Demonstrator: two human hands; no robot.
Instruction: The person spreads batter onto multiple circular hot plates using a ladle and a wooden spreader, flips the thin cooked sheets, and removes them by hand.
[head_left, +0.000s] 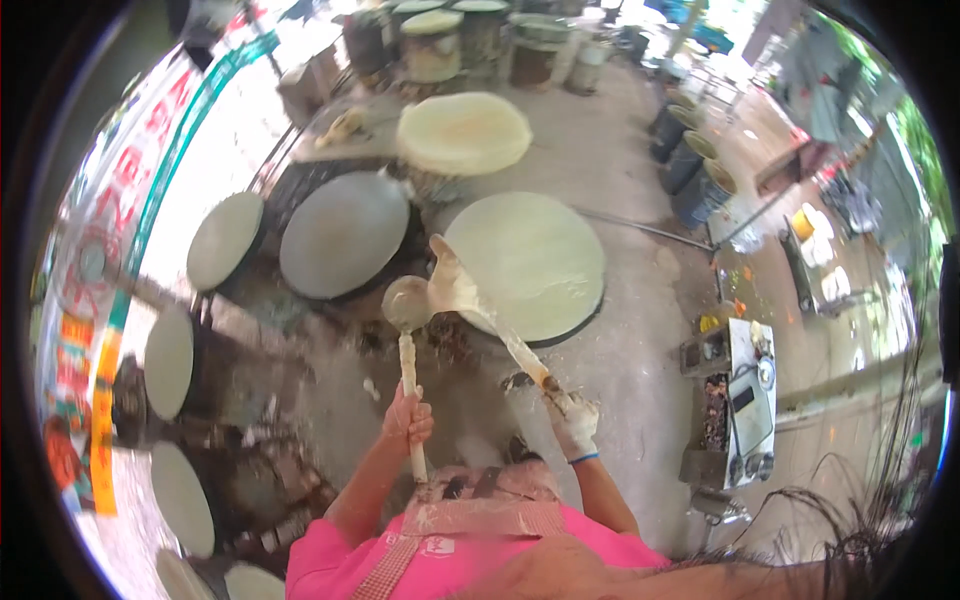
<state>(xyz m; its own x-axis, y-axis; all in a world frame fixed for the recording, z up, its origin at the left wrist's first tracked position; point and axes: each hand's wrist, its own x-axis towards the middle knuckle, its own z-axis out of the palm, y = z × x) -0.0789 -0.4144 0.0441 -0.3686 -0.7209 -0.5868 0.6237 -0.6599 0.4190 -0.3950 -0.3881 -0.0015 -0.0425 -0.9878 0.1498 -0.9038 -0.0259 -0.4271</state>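
My bare left hand (409, 420) grips the pale handle of a ladle (407, 304), whose round bowl is raised in front of me. In my gloved right hand (574, 420) is the handle of a batter-coated spreader (457, 285). Its broad, pale blade lies close beside the ladle's bowl, whether touching I cannot tell. Beyond the spreader is a large round griddle (529, 262) covered with a pale sheet of batter. A grey round griddle (345, 234) stands to its left, tilted in this view. Farther ahead lies a stack of thin round pancakes (465, 133).
More round griddles (225, 240) curve along my left side. Several buckets (431, 45) stand at the far end, and tall bins (701, 187) line the right. A small table (750, 405) with a scale is at my right. A metal bar (645, 225) runs near the batter-covered griddle.
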